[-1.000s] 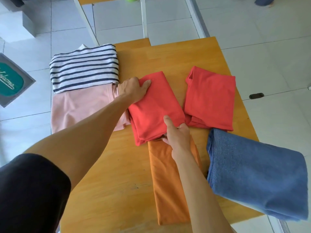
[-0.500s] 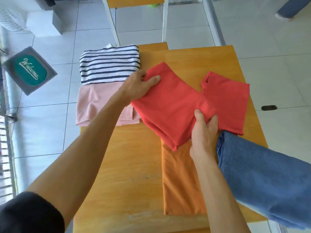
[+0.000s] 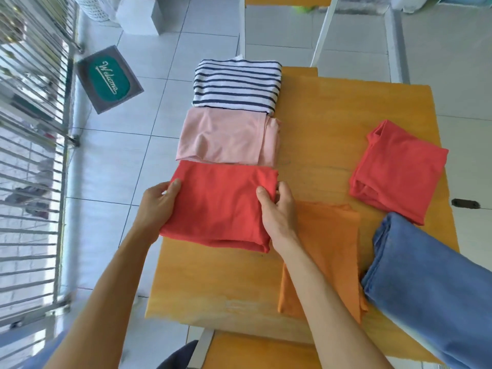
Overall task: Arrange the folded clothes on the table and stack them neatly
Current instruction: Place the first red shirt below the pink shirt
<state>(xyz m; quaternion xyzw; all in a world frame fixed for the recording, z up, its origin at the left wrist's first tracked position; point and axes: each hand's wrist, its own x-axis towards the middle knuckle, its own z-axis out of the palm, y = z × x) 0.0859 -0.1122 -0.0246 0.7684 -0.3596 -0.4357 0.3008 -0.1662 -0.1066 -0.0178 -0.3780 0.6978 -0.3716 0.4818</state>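
A folded red cloth lies at the left edge of the wooden table, just below a folded pink cloth and a striped white-and-navy one. My left hand grips the red cloth's left side, thumb on top. My right hand grips its right side, thumb on top. A second folded red cloth sits at the right. An orange cloth lies under my right forearm. A folded blue towel hangs over the near right corner.
Bare table top shows between the left column and the right red cloth. Chair legs stand beyond the far edge, a chair seat is near me. A welcome mat and a metal gate are on the left.
Both hands carried the red cloth from the table's middle to the left edge and set it below the pink cloth. The orange cloth it covered now shows.
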